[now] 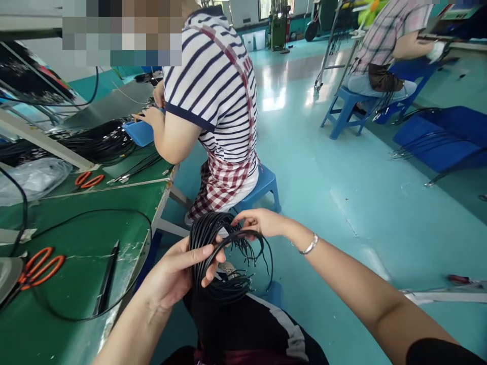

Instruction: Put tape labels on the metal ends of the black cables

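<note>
Black cable coil (203, 234) in left hand (177, 271), right hand (265, 223) at its strands, grip unclear

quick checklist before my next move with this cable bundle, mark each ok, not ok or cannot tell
1. Left hand gripping the black cable bundle: ok, thumb across it.
2. Right hand at the bundle: ok; firmness of its hold: cannot tell.
3. Cable ends gathered neatly: not ok, they splay loose.
4. Nearer orange-handled scissors away from the bundle: ok, on the green table.
5. Bundle tied: cannot tell.
</note>
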The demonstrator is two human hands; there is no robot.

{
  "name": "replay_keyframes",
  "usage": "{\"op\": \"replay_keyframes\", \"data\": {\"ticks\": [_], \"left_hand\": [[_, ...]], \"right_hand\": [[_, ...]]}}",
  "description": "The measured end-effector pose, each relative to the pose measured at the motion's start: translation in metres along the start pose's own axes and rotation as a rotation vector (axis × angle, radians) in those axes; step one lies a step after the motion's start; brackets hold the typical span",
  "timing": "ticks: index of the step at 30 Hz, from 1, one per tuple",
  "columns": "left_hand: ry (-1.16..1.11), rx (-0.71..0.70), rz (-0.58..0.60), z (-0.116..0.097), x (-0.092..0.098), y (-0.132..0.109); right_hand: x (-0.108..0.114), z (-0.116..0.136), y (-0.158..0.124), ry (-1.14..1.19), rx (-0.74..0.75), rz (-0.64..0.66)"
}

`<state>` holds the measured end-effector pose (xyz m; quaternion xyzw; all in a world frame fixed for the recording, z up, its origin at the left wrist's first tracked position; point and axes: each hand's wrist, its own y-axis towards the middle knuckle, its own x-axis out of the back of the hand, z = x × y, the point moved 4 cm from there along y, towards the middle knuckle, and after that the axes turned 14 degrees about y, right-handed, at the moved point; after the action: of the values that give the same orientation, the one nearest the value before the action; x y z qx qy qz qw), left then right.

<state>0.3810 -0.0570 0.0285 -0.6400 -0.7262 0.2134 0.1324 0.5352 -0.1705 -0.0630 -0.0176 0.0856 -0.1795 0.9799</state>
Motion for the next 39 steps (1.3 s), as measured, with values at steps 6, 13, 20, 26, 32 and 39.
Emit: {"op": "replay_keyframes", "data": {"ticks": [6,13,20,26,32,39], "left_hand": [[-0.223,-0.194,-0.058,-0.052,-0.022,0.000],[-0.494,-0.437,-0.258,-0.104,-0.051,0.016],[-0.611,-0.530,-0.320,-0.128,-0.051,0.027],[-0.458,-0.523,-0.072,-0.111,-0.071,0.031],[-0.588,-0.499,-0.222,-0.119,-0.048,0.040],[-0.557,-0.640,-0.204,-0.149,-0.031,0.018]], "right_hand": [[0.059,-0.023,-0.009,-0.071,0.061,-0.432],[0.033,0.002,-0.071,0.079,0.287,-0.331],[0.005,0.053,-0.047,0.063,0.133,-0.018],[0.003,0.072,-0.040,0.058,0.137,0.145],[0.049,0.024,-0.042,-0.156,-0.016,-0.028],[0.073,-0.062,-0.084,-0.312,-0.270,-0.267]]}}
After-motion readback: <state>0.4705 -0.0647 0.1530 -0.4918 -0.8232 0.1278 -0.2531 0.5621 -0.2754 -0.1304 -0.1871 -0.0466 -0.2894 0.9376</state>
